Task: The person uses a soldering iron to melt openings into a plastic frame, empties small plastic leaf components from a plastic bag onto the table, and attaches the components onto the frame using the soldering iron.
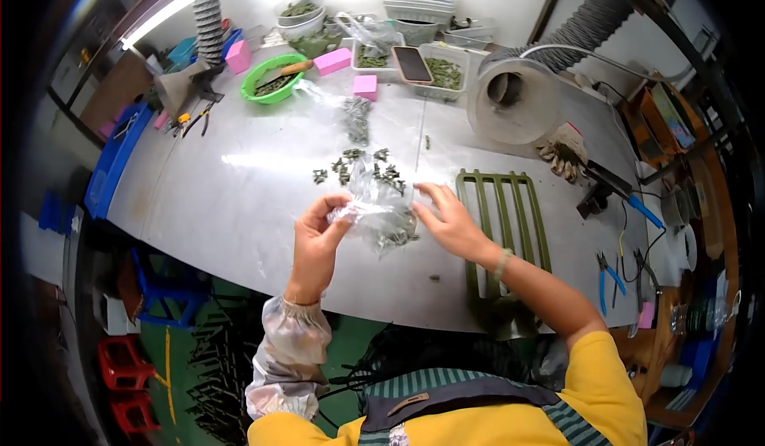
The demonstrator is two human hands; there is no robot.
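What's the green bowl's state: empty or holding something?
Holding something: green pieces show inside the green bowl; their depth I cannot tell.

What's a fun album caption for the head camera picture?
Left hand holds a clear plastic bag, right hand beside it, small green pieces on the table.

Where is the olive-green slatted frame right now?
In the head view, the frame lies on the shiny grey tabletop, right of centre, partly behind the right forearm.
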